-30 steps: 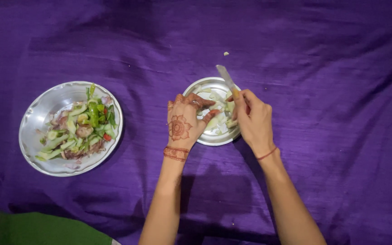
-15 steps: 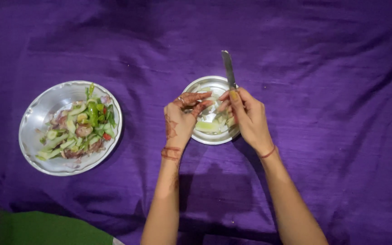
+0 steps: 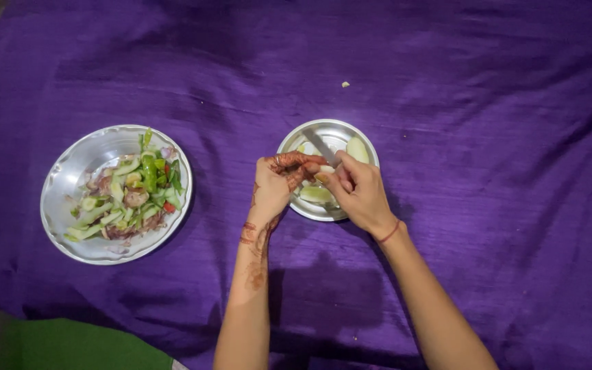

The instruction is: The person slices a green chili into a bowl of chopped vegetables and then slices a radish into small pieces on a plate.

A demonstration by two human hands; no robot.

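- A patch of green fabric [image 3: 70, 346] is seen at the near left corner, over the edge of the purple cloth [image 3: 488, 103] that carries everything.
- The left hand [image 3: 275, 185], marked with reddish-brown henna, is held over the near left rim of the small round steel plate [image 3: 366, 147]; its fingers are curled narrowly around a pale piece of vegetable [image 3: 323, 170], pinched at the fingertips.
- The right hand [image 3: 359, 192], with a red thread at the wrist, is closed around the handle of a steel-bladed knife [image 3: 320, 145], whose blade is pointed up and left across the plate, touching the pinched piece.
- Pale green slices [image 3: 358, 147] are lying in the small plate, near the cloth's middle.
- A larger round steel dish [image 3: 63, 188] with mixed chopped salad [image 3: 128, 192] is set well apart, towards the left edge.
- A small pale scrap [image 3: 345, 84] is lying on the cloth beyond the small plate.
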